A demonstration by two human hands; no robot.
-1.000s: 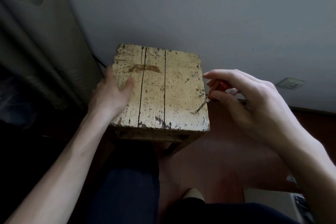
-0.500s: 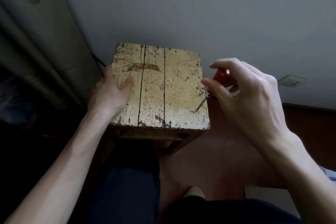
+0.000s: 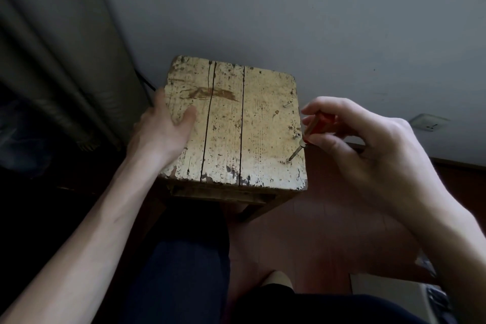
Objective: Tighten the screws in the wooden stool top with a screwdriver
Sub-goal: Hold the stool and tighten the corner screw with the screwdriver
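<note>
Head cam looks down on an old wooden stool top (image 3: pixel 231 123) with cracked, flaking pale paint, standing on a reddish floor (image 3: pixel 302 231) close to a grey wall (image 3: pixel 289 8). Left hand (image 3: pixel 160 131) grips the left edge of the stool top, thumb lying on the surface and the other fingers going over the side, mostly hidden. Right hand (image 3: pixel 368 150) is at the right edge, its fingers (image 3: pixel 315 110) and thumb pinching the red handle of a small screwdriver (image 3: pixel 302 143). That's tilted, tip down on the wood near the front right corner, on what looks like a screw (image 3: pixel 289 159), hard to make out. Two more screws (image 3: pixel 286 105) stick up a bit further back along that right edge. Curtain (image 3: pixel 52 60) hangs on the left, and there's a wall socket (image 3: pixel 430 123) on the right.
</note>
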